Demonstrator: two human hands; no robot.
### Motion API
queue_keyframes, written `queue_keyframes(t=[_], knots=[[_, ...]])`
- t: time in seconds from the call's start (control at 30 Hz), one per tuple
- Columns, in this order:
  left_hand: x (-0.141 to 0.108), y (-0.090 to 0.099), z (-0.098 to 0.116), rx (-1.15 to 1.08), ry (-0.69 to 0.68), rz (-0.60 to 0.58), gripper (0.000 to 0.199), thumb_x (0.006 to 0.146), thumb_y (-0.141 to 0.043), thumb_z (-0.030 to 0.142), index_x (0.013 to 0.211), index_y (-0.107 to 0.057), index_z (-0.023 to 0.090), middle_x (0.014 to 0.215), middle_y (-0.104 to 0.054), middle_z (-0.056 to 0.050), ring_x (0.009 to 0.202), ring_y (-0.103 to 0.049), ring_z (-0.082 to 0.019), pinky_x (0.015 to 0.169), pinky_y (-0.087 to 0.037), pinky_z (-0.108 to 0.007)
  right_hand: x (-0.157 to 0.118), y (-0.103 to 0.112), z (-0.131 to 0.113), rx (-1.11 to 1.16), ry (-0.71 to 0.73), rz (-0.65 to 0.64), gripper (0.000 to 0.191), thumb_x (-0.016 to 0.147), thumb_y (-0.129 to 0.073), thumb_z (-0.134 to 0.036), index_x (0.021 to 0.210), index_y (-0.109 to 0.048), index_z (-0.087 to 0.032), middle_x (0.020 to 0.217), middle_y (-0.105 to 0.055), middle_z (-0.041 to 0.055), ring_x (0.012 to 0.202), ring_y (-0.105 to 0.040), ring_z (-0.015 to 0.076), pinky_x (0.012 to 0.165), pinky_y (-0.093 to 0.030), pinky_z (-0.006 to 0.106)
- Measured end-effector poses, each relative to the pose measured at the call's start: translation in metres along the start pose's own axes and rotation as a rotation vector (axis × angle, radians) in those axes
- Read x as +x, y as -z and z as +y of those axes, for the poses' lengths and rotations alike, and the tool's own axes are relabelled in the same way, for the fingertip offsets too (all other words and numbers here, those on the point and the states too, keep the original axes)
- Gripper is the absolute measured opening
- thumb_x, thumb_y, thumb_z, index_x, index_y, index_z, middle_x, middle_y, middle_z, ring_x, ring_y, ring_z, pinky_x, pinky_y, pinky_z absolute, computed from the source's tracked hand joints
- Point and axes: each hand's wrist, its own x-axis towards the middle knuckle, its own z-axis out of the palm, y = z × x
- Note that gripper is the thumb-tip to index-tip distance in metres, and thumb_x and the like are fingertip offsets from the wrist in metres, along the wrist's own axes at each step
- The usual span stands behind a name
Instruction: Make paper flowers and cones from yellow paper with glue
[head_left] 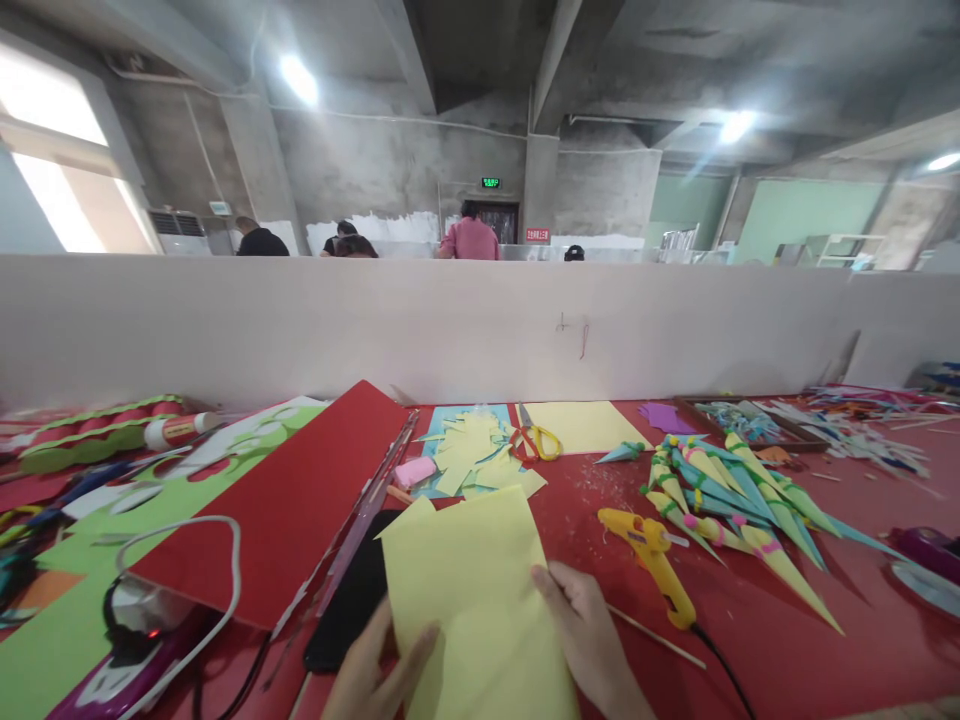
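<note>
A sheet of yellow paper (pixel 472 600) is held up in front of me between both hands. My left hand (pixel 379 665) grips its left edge, thumb on the near face and the other fingers partly hidden. On the right edge, my right hand (pixel 585 625) pinches the sheet. Behind the paper lies a pile of cut yellow paper pieces (pixel 469 445) on a blue sheet. Scissors with red and yellow handles (pixel 540 440) rest beside that pile. A yellow glue gun (pixel 652 560) lies to the right of my right hand, near a thin wooden stick (pixel 660 638).
Yellow and blue paper cones (pixel 720 480) are heaped at the right. A red board (pixel 300 500) leans at the left, above a power strip (pixel 127 660) with a white cable. A black phone (pixel 352 600) lies by my left hand. A white partition (pixel 450 320) closes off the back.
</note>
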Motion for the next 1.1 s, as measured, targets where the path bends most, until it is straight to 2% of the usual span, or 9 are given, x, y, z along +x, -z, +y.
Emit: queue_keyframes(t=[0.1,0.17,0.23,0.33,0.4,0.5,0.6,0.9,1.1], knots=[[0.003,-0.002,0.008,0.198,-0.303,0.303,0.057,0.071,-0.060,0.046,0.121,-0.048,0.021,0.123,-0.054,-0.010,0.113,-0.049,-0.029,0.094,-0.040,-0.039,0.004,0.004,-0.007,-0.153,0.050,-0.072,0.044,0.082,-0.041,-0.050,0.052,-0.037,-0.018,0.051,-0.029,-0.0056,0.052,-0.028,0.0088,0.047,-0.021,0.022],[0.003,-0.011,0.017,0.455,-0.575,0.444,0.045,0.077,-0.054,0.041,0.120,-0.050,0.025,0.127,-0.051,-0.008,0.120,-0.043,-0.026,0.105,-0.024,-0.042,0.006,0.003,-0.012,-0.295,0.092,-0.163,0.042,0.083,-0.042,-0.043,0.050,-0.036,-0.017,0.049,-0.028,-0.0059,0.051,-0.029,0.0082,0.047,-0.019,0.022],[0.002,-0.023,0.026,0.732,-0.836,0.447,0.025,0.083,-0.048,0.034,0.105,-0.061,0.032,0.116,-0.060,-0.003,0.113,-0.048,-0.022,0.109,-0.003,-0.043,0.007,-0.001,-0.018,-0.386,0.122,-0.279,0.037,0.082,-0.044,-0.036,0.051,-0.040,-0.016,0.049,-0.034,-0.0054,0.050,-0.032,0.0081,0.048,-0.020,0.022],[0.003,-0.038,0.038,0.910,-1.098,0.251,0.023,0.089,-0.040,0.028,0.091,-0.063,0.032,0.090,-0.068,0.004,0.094,-0.058,-0.014,0.108,0.002,-0.036,0.009,-0.005,-0.028,-0.411,0.157,-0.414,0.026,0.080,-0.045,-0.026,0.058,-0.052,-0.015,0.056,-0.049,-0.0024,0.054,-0.040,0.0093,0.050,-0.024,0.020],[0.006,-0.039,0.042,0.960,-1.102,0.130,0.028,0.090,-0.036,0.021,0.081,-0.062,0.028,0.077,-0.067,0.005,0.082,-0.060,-0.012,0.106,-0.007,-0.035,0.010,-0.004,-0.031,-0.427,0.183,-0.467,0.022,0.079,-0.045,-0.021,0.061,-0.056,-0.014,0.058,-0.052,-0.0018,0.055,-0.042,0.0093,0.051,-0.026,0.019],[0.013,-0.031,0.045,1.074,-1.074,-0.042,0.029,0.088,-0.037,0.014,0.068,-0.056,0.022,0.063,-0.061,0.005,0.067,-0.056,-0.013,0.092,-0.025,-0.033,0.012,0.000,-0.033,-0.504,0.209,-0.514,0.023,0.078,-0.049,-0.021,0.057,-0.054,-0.014,0.050,-0.040,-0.0050,0.050,-0.036,0.0069,0.048,-0.021,0.019],[0.019,-0.023,0.048,1.106,-1.165,-0.156,0.028,0.085,-0.040,0.010,0.062,-0.051,0.021,0.057,-0.057,0.006,0.059,-0.050,-0.013,0.078,-0.029,-0.031,0.013,0.004,-0.034,-0.560,0.239,-0.559,0.030,0.079,-0.054,-0.029,0.053,-0.050,-0.014,0.049,-0.028,-0.0067,0.048,-0.029,0.0055,0.046,-0.018,0.019],[0.031,-0.006,0.059,1.078,-1.362,-0.153,0.027,0.071,-0.038,0.004,0.051,-0.045,0.020,0.041,-0.046,0.007,0.043,-0.034,-0.010,0.068,-0.031,-0.026,0.016,0.007,-0.053,-0.700,0.341,-0.675,0.033,0.081,-0.055,-0.028,0.051,-0.050,-0.013,0.047,-0.027,-0.0078,0.047,-0.025,0.0048,0.048,-0.017,0.020],[0.045,0.025,0.063,1.207,-1.258,-0.158,0.028,0.075,-0.035,0.006,0.053,-0.047,0.020,0.044,-0.047,0.006,0.042,-0.035,-0.010,0.065,-0.032,-0.027,0.016,0.019,-0.054,-0.749,0.333,-0.677,0.032,0.083,-0.052,-0.029,0.055,-0.052,-0.014,0.050,-0.033,-0.0072,0.048,-0.029,0.0051,0.048,-0.019,0.020]])
